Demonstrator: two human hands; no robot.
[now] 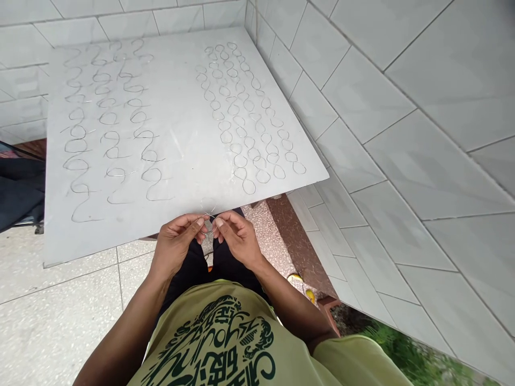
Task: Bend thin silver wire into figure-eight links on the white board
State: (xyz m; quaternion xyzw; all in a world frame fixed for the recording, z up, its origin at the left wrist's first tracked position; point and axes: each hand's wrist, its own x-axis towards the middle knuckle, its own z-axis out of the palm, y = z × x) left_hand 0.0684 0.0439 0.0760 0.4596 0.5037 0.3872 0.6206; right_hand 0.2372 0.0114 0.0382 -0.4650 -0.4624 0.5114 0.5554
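My left hand [179, 239] and my right hand [236, 236] meet just past the near edge of the white board [185, 123]. Between them is a thin wire [209, 232] bent into a round loop, its ends sticking up near the fingertips. Each hand pinches one side of it between thumb and fingers. Several finished-looking figure-eight wires [249, 185] lie in slanting rows on the right of the board. On its left lie several open, S-shaped wires [153, 177] with loose ends.
Tiled walls [362, 134] border the board at the back and right. Dark cloth [20, 187] hangs at the left edge. Below are a speckled floor [80, 300], a brown step [295, 252] and yellow footwear [309, 295].
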